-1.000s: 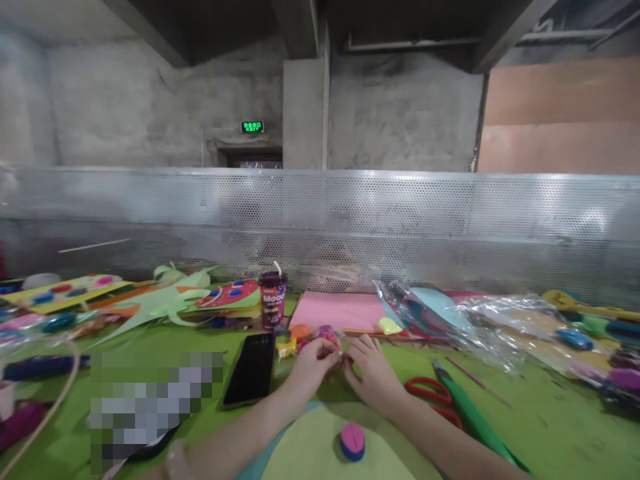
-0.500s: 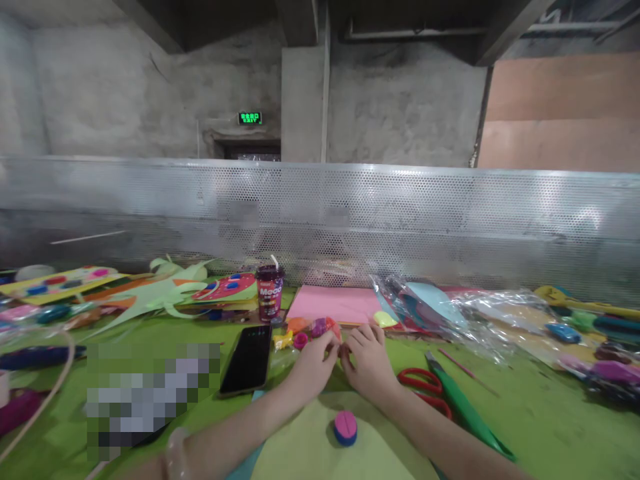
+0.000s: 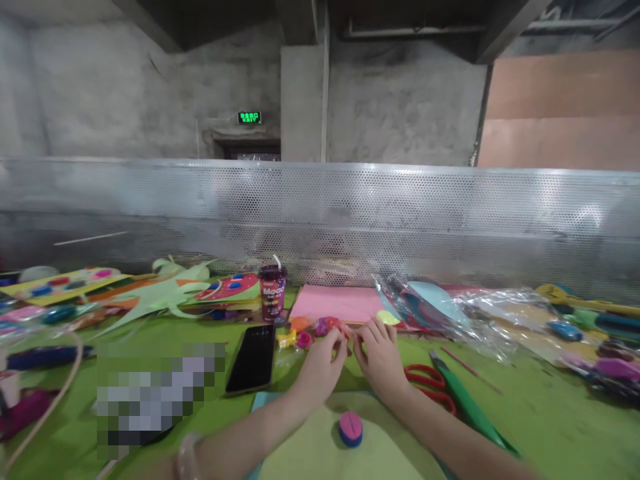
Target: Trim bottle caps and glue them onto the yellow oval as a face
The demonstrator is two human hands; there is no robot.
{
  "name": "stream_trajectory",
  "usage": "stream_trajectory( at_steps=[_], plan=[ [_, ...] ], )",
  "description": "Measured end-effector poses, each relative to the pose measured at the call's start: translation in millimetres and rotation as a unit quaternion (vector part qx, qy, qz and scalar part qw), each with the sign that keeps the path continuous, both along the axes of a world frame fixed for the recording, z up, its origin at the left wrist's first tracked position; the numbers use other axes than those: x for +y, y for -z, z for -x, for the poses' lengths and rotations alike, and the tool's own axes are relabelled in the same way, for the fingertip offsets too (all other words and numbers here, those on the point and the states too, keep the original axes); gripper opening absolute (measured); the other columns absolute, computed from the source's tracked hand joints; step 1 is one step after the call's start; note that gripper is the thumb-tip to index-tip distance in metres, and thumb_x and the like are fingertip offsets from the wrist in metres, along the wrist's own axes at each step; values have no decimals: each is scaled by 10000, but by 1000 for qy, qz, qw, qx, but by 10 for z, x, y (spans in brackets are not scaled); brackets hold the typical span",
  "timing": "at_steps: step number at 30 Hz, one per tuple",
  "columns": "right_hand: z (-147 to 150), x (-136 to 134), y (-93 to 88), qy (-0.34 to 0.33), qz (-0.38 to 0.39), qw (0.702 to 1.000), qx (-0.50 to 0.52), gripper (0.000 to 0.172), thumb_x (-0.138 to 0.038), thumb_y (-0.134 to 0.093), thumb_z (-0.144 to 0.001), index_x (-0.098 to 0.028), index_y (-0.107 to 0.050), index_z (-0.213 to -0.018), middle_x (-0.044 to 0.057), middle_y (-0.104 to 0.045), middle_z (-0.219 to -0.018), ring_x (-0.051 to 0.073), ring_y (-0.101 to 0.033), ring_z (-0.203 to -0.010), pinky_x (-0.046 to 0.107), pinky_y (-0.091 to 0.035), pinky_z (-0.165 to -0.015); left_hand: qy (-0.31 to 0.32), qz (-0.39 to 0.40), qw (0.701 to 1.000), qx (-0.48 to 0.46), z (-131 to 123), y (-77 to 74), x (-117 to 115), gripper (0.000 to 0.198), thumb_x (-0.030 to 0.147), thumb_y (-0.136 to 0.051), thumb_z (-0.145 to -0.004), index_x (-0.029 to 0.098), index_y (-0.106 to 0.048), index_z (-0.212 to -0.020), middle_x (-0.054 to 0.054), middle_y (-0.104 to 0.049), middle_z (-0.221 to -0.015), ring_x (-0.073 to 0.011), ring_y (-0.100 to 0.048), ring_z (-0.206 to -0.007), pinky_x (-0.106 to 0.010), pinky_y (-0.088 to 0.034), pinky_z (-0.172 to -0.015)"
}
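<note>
My left hand [image 3: 324, 360] and my right hand [image 3: 379, 352] are side by side above the far edge of a pale yellow-green sheet [image 3: 380, 447]. The fingers of each are pinched together; whatever lies between them is too small to name. Just beyond the left fingertips are orange, purple and red clay lumps [image 3: 323, 326]. On the sheet, nearer to me, rests a pink and blue clay piece [image 3: 351, 429] with a groove across its top. Red-handled scissors [image 3: 425, 377] lie beside my right forearm.
A black phone [image 3: 251, 358] and a lidded cup [image 3: 273, 293] with a straw stand left of centre. Pink paper [image 3: 337, 303] lies behind the hands. A green cutter [image 3: 470, 400] and plastic wrapping [image 3: 480, 327] are on the right.
My hands have moved slightly apart. The whole table scene has shifted a little in the view, mostly to the right. The clay piece on the sheet looks the same.
</note>
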State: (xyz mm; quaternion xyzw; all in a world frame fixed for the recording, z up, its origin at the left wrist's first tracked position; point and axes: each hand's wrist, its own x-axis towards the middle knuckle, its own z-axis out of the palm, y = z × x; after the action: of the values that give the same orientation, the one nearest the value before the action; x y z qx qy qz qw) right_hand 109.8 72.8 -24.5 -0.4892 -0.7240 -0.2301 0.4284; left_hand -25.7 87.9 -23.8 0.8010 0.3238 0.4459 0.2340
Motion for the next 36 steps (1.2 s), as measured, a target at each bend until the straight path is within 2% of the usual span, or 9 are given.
stream_trajectory(
  at_steps=[7, 10, 14, 16, 18, 21, 25, 30, 36],
  plan=[
    [1, 98, 90, -100, 19, 989, 109, 153, -256, -421, -886, -155, -496, -799, 5, -499, -808, 107, -492, -661, 271, -440, -605, -18, -41, 998, 54, 67, 14, 56, 133, 182, -424, -776, 184, -471, -651, 4, -545, -608, -137, -516, -588, -232, -393, -557],
    [-52, 132, 83, -127, 14, 978, 163, 147, -275, -435, -885, -153, -488, -821, -2, -495, -807, 103, -498, -660, 266, -450, -590, -55, -81, 992, 78, 82, 15, 58, 47, 150, -488, -719, 175, -501, -756, -37, -566, -756, -193, -539, -736, -308, -426, -668],
    [-38, 102, 58, -175, 21, 967, 182, 139, -250, -436, -876, -154, -484, -787, 9, -503, -816, 132, -522, -744, 304, -464, -651, -98, -135, 981, 99, 131, 3, 131, 345, 218, -541, -729, 160, -452, -1057, -128, -508, -1099, -285, -429, -1091, -467, -340, -900],
    [0, 68, 48, -193, 32, 965, 177, 119, -209, -436, -855, -166, -487, -756, 40, -512, -878, 163, -524, -837, 334, -466, -708, -98, -148, 977, 116, 155, 11, 183, 530, 278, -602, -703, 162, -384, -1171, -147, -461, -1202, -298, -374, -1168, -494, -301, -948],
    [33, 47, 45, -202, 47, 963, 174, 97, -174, -431, -832, -183, -497, -761, 65, -512, -919, 175, -532, -843, 334, -476, -708, -87, -153, 975, 137, 170, 31, 226, 570, 290, -624, -694, 177, -382, -1198, -133, -485, -1197, -289, -397, -1164, -488, -302, -961],
    [39, 63, 63, -201, 68, 962, 173, 94, -156, -439, -808, -196, -523, -824, 71, -513, -917, 163, -553, -730, 318, -499, -636, -68, -149, 973, 161, 172, 61, 254, 433, 266, -596, -730, 216, -467, -1140, -86, -555, -1095, -251, -479, -1089, -429, -370, -927],
    [-19, 135, 105, -197, 90, 964, 154, 133, -153, -478, -793, -187, -592, -852, 103, -512, -1004, 200, -560, -872, 337, -505, -694, -64, -144, 973, 167, 159, 75, 256, 363, 195, -560, -750, 220, -511, -1108, -80, -549, -1083, -223, -505, -1052, -372, -418, -887],
    [-73, 190, 134, -200, 115, 966, 116, 153, -139, -531, -774, -196, -642, -862, 118, -477, -1171, 204, -567, -928, 364, -489, -782, -69, -147, 970, 182, 173, 60, 247, 484, 105, -519, -732, 215, -461, -1200, -77, -577, -1088, -229, -490, -1081, -417, -360, -955],
    [-34, 109, 103, -205, 131, 967, 73, 138, -120, -569, -758, -192, -650, -844, 93, -527, -1062, 176, -572, -850, 338, -486, -785, -72, -164, 958, 223, 209, 32, 195, 607, 68, -472, -724, 197, -353, -1305, -91, -579, -1123, -235, -479, -1102, -402, -362, -952]
  ],
)
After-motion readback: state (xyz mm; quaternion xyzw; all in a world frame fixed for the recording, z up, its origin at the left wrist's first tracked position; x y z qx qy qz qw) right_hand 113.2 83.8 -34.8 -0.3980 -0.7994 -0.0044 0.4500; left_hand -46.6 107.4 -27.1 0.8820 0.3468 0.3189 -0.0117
